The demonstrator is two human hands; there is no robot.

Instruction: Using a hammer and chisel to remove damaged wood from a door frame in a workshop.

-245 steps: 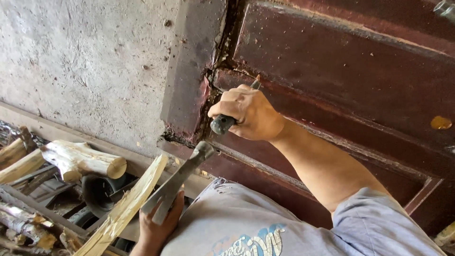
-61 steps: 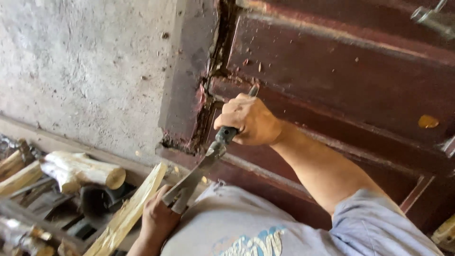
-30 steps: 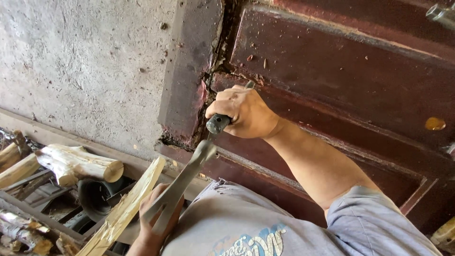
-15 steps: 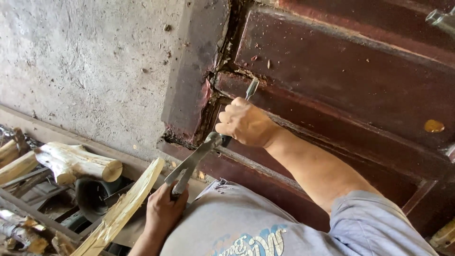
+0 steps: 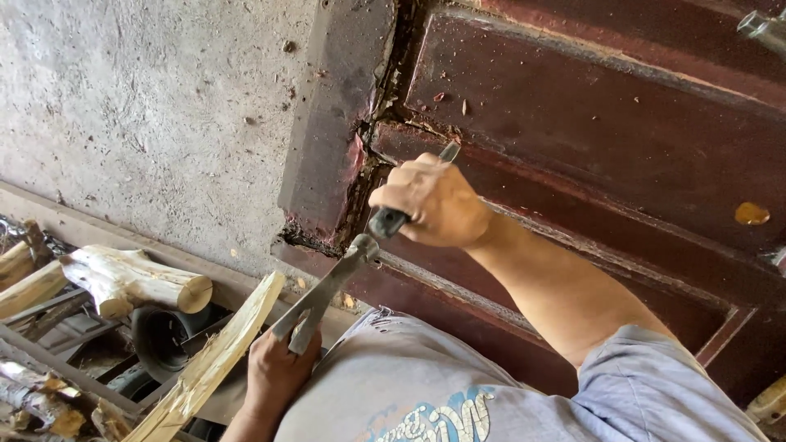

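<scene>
As the right hand (image 5: 430, 205) clamped the chisel (image 5: 449, 152) into the door (image 5: 589, 123) joint, our left hand (image 5: 278, 372) gripped pliers (image 5: 323, 293) as a striker.

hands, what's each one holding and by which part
Right hand holds a dark-handled metal chisel by its handle. Left hand holds grey metal pincers by their handles.

split logs (image 5: 135, 282) and a pale wood slab (image 5: 209, 364) lie on the cluttered floor (image 5: 90, 348).

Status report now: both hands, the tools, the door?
Right hand shut on chisel, tip at door joint. Left hand shut on pliers, head against chisel butt.
</scene>
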